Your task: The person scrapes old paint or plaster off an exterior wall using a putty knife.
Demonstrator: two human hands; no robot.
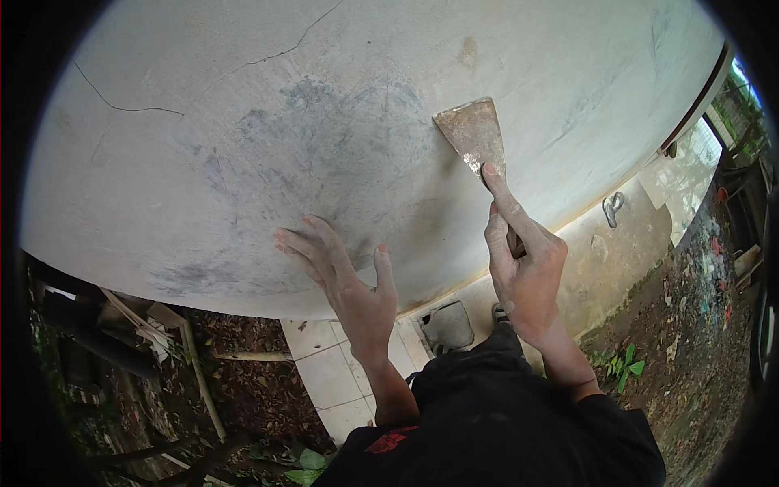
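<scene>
In front of me is a pale plastered wall (pixel 243 164) with a thin crack running along its upper left. Grey smudged patches (pixel 341 122) spread over its middle. My right hand (pixel 526 268) grips a putty knife (pixel 475 134), its index finger laid along the worn, stained metal blade. The blade's wide edge points up the wall, just right of the grey area; whether it touches cannot be told. My left hand (pixel 347 274) is empty with fingers spread, its fingertips at or close to the wall's lower part. Pale dust coats both hands.
Below the wall lie white floor tiles (pixel 331 371), a square grey slab (pixel 449 325) and a concrete ledge (pixel 621 243) bearing a sandal (pixel 613 209). Leaf-strewn ground with wooden poles (pixel 204 377) is at left. A small green plant (pixel 624 368) grows in the soil at right.
</scene>
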